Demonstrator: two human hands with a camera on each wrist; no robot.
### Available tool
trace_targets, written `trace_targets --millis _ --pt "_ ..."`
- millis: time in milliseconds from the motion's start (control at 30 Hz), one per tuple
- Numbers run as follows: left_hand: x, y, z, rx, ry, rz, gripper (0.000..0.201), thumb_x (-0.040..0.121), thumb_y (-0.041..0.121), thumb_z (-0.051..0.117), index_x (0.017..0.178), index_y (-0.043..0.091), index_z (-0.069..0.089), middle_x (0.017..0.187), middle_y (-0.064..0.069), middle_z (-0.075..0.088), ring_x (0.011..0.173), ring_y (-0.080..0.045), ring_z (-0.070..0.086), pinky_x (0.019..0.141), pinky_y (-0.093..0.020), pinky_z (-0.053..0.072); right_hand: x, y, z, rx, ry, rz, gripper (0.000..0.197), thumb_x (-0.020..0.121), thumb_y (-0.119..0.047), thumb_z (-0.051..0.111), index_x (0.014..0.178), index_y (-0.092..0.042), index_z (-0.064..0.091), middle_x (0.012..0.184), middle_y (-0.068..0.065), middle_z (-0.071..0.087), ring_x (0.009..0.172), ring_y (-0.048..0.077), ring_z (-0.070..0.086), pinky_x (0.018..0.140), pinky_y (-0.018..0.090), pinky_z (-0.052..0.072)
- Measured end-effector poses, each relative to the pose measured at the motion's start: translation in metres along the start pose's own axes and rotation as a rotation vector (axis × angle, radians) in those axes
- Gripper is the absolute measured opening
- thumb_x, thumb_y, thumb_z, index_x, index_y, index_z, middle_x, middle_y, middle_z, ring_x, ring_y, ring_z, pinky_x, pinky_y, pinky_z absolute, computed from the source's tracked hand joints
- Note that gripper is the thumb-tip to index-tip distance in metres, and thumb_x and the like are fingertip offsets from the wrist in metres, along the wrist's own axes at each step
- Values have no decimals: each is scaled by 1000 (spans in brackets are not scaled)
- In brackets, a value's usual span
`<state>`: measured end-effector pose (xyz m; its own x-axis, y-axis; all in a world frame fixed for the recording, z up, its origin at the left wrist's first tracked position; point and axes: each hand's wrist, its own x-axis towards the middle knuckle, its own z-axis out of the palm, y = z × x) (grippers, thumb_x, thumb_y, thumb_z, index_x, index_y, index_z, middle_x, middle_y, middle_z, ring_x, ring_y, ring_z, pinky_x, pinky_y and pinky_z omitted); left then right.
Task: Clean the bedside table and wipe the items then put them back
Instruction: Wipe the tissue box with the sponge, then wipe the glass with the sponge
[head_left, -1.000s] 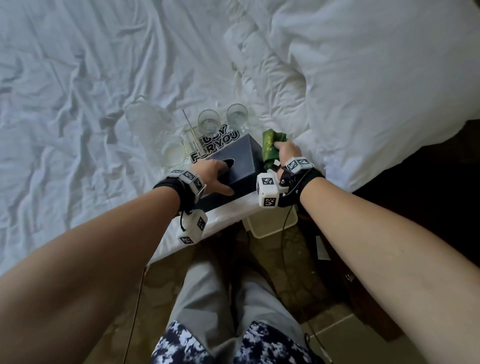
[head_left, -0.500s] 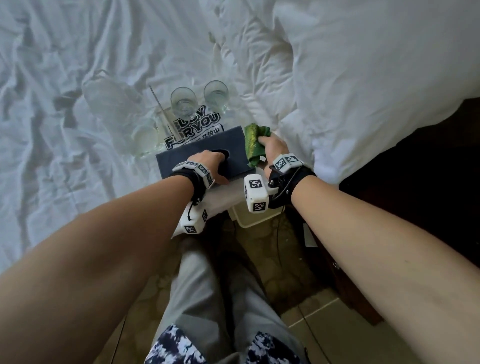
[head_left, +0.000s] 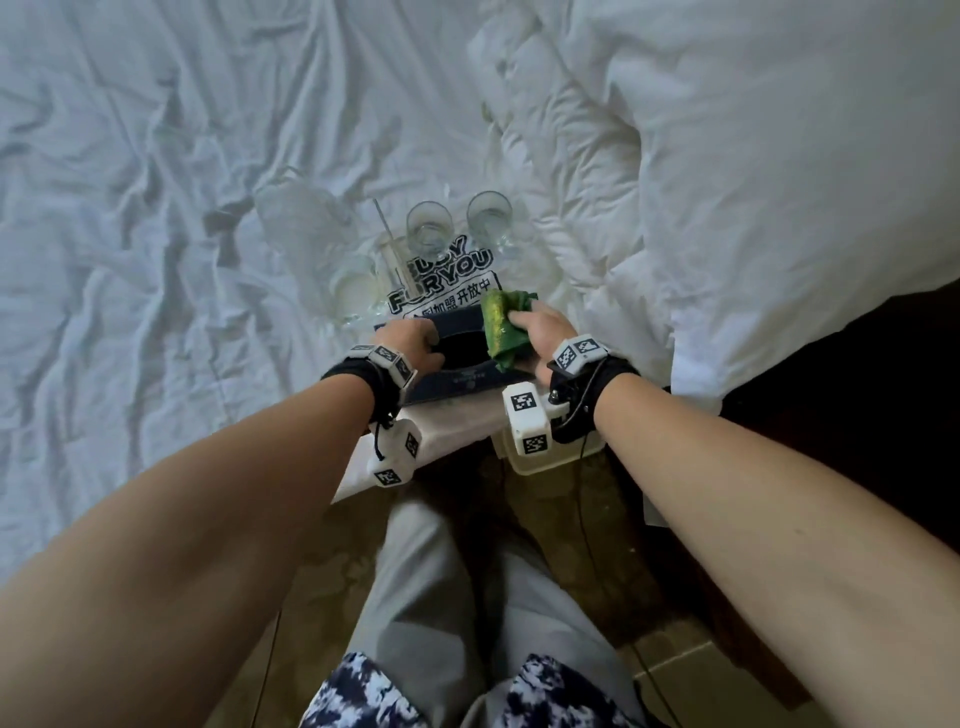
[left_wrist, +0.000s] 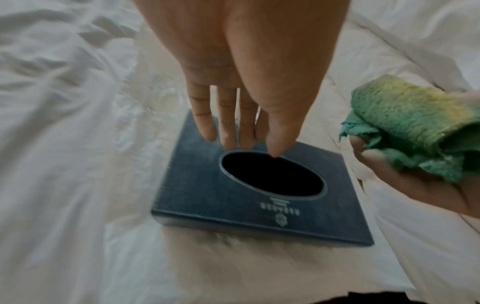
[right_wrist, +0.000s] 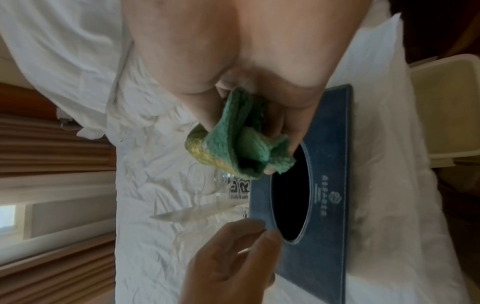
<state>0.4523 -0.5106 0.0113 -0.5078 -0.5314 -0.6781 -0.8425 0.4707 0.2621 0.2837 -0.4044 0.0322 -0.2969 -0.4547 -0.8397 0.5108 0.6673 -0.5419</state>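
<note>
- Tissue box (head_left: 457, 358), dark blue with an oval opening, now lies flat on the white bedsheet (head_left: 156, 208) at the bed's edge; a second ago you had it tipped up on its side.
- Your left hand (head_left: 410, 340) has let go: fingers (left_wrist: 226, 123) straight, tips hovering at the opening's rim.
- Your right hand (head_left: 540, 332) stays curled round the green cloth (head_left: 501, 327), now over the box's right side, so the top face looks next for wiping.
- Glasses (head_left: 426, 228) and a printed sign (head_left: 447, 283) wait on the sheet just beyond.
</note>
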Motion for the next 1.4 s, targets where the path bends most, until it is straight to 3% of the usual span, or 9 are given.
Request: trace_targets --millis 133,233,467,533,633,800,1067,1267,1400 --pt "-11 -39 -19 -38 128 -110 20 82 26 67 99 17 68 101 -10 68 92 -30 63 70 -28 46 1 -5 32 -64 -108 -12 13 86 -17 63 96 -25 67 99 13 68 94 34 65 63 40 54" --pt "-6 -66 -29 -80 167 -161 24 84 23 66 106 15 66 104 -10 68 95 -31 62 72 -30 45 3 -3 56 -61 -188 4 15 91 -14 60 100 -24 66 107 19 67 95 34 64 61 35 51" --pt "31 -111 -27 -31 166 -60 70 78 20 76 138 8 41 134 -13 46 124 -31 42 102 -40 41 15 2 97 41 -309 114 15 94 -15 61 109 -18 61 104 14 66 92 31 64 65 41 57" --pt "40 -120 -25 32 168 -8 87 73 22 82 142 5 32 142 -15 38 131 -32 35 108 -40 37 19 7 108 58 -304 122 16 93 -14 63 108 -17 62 97 10 68 84 26 66 59 36 56" --pt "56 -135 -22 115 146 20 109 66 31 87 147 3 20 150 -16 26 139 -34 25 113 -43 31 28 14 125 79 -274 137 22 92 -11 63 114 -14 60 91 8 68 78 23 65 52 32 54" --pt "74 -152 -15 245 101 64 122 64 42 87 151 7 8 156 -17 13 143 -35 16 114 -47 26 48 21 144 111 -177 161 18 94 -3 58 106 -14 62 89 10 65 74 24 63 48 27 52" --pt "96 -151 -18 263 130 143 130 58 49 88 150 4 9 148 -19 25 135 -38 29 109 -49 33 67 24 155 82 -83 150 29 93 -4 59 120 -13 61 93 11 66 80 27 63 54 30 52" --pt "79 -152 -39 225 97 195 124 56 41 91 147 1 17 144 -16 29 129 -34 33 107 -43 39 58 19 153 -74 -14 90 17 89 -8 65 96 -22 68 106 15 69 101 36 66 79 45 56" --pt "50 -152 -67 144 120 215 123 52 34 93 146 2 20 141 -14 33 128 -32 32 107 -40 40 34 6 154 -81 -8 76 18 92 -9 62 110 -11 65 100 15 68 88 29 64 60 33 51"
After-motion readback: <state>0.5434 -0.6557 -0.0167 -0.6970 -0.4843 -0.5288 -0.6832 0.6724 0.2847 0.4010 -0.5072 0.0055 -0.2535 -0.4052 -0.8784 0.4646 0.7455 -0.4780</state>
